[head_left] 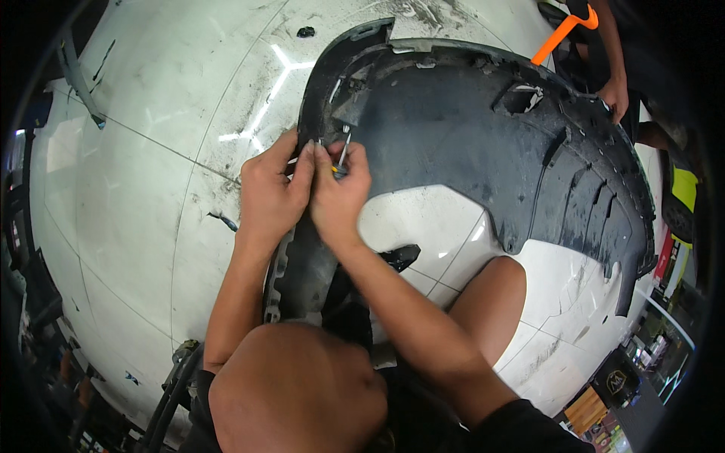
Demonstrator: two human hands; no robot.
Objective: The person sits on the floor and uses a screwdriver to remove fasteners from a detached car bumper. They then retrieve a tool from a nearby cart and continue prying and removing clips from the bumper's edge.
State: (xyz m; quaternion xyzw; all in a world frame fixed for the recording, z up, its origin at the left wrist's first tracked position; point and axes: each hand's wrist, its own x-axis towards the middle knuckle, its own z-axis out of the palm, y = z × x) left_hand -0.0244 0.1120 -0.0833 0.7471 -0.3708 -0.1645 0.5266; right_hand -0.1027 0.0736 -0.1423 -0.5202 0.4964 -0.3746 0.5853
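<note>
Large curved dark grey panel (445, 113) lies on the white tiled floor (136, 226), spanning centre to right of frame; its left rim runs down toward the lower centre. Left hand (273, 189): left of centre, narrow, thumb and fingers closed about that rim; exact contact under the fingertips hidden. Right hand (337, 192): just beside it, thumb tips close together, fingers curled round a slim tool (344, 151) with a metal shaft and a partly covered yellow-and-black end; shaft points up the frame. Bare knee (298, 377) at lower centre. Upper right: a co-worker's hand (615, 100) at the panel's far edge; orange bar (557, 42) slants up from the rim nearby. Small black scrap (306, 32) on floor, top of frame, apart from panel
</note>
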